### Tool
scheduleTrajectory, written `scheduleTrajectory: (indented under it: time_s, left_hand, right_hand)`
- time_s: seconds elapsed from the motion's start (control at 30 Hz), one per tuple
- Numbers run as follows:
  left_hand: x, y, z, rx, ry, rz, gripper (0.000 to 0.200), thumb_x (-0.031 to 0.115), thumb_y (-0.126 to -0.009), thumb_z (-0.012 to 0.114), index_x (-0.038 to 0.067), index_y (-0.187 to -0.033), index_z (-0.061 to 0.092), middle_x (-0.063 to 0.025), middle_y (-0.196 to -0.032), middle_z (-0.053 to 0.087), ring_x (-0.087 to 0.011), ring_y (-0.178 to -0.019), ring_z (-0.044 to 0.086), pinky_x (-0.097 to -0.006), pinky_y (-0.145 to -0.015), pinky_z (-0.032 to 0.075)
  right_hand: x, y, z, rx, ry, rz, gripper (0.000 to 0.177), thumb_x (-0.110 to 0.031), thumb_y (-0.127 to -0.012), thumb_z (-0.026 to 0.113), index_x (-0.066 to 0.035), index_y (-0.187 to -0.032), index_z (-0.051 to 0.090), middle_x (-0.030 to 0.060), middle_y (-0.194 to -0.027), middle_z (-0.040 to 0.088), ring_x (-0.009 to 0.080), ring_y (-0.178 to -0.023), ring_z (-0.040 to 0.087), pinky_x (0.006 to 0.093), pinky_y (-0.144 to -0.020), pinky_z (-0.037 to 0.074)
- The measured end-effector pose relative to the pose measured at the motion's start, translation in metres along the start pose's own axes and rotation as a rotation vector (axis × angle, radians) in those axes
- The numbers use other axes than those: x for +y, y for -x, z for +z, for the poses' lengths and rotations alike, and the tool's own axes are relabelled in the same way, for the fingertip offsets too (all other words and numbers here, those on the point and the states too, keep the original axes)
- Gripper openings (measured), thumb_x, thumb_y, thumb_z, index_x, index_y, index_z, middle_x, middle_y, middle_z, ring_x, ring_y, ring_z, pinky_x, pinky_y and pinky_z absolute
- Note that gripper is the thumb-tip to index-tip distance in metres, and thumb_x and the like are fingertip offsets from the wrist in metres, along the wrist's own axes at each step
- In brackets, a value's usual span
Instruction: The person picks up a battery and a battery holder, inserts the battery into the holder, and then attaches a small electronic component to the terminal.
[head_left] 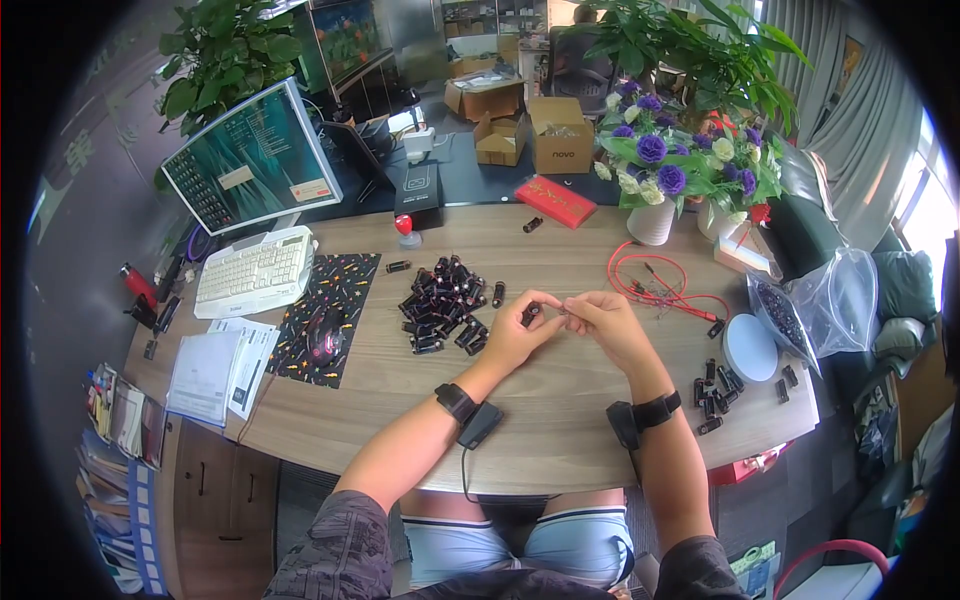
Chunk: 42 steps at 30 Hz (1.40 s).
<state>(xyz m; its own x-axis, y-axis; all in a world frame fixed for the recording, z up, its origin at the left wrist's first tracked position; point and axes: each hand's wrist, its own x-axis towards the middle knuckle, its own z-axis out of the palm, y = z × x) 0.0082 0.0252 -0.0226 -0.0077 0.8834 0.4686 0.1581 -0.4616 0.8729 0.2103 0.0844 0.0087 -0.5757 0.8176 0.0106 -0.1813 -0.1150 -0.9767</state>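
Note:
My left hand (515,337) is closed around a small black cylindrical part (531,314), held above the middle of the desk. Thumb and forefinger of my right hand (606,322) are pinched together right beside the left fingertips; whatever they hold is too small to name. A heap of similar black cylindrical parts (445,300) lies to the left of my left hand. One loose black part (498,293) rests between that heap and the hand. Beyond my right hand, a red cable (690,297) is coiled around thin, dark pieces (652,290).
More black parts (712,402) lie at the right beside a pale blue round lid (750,348) and a plastic bag of small dark pieces (780,312). On the left are a keyboard (256,272), a mouse (326,338) and papers (205,375). A flower vase (652,222) stands behind.

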Motion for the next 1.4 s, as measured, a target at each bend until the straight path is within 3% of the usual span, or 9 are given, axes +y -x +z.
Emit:
scheduleTrajectory:
  time_s: [0.53,0.8,1.4]
  left_hand:
    - [0.006,0.0,0.0,0.08,-0.07,0.033,0.019,0.014,-0.095,0.082,0.008,-0.111,0.073,0.0081,-0.07,0.046,-0.0028,-0.064,0.039,-0.0242,-0.058,0.029]
    - [0.005,0.0,-0.001,0.081,-0.08,0.019,0.02,0.015,-0.096,0.082,0.008,-0.112,0.073,0.0069,-0.074,0.049,-0.0037,-0.065,0.041,-0.0237,-0.059,0.032]
    - [0.011,0.002,-0.001,0.1,-0.138,0.065,0.019,0.016,-0.096,0.082,0.008,-0.112,0.074,0.0041,-0.078,0.057,-0.0048,-0.068,0.044,-0.0244,-0.061,0.036]
  right_hand:
    - [-0.003,0.001,0.008,0.013,0.032,-0.097,0.017,-0.011,-0.103,0.072,0.004,-0.11,0.067,0.0078,-0.094,0.073,0.014,-0.084,0.069,0.0279,-0.078,0.055]
    - [-0.009,0.002,0.011,-0.013,0.116,-0.193,0.019,-0.011,-0.104,0.072,0.005,-0.114,0.068,0.01,-0.102,0.074,0.0143,-0.088,0.071,0.0281,-0.082,0.056]
    - [-0.013,0.005,0.012,0.062,0.238,-0.213,0.019,-0.007,-0.101,0.075,0.008,-0.113,0.072,0.012,-0.1,0.077,0.0148,-0.088,0.073,0.0273,-0.079,0.058]
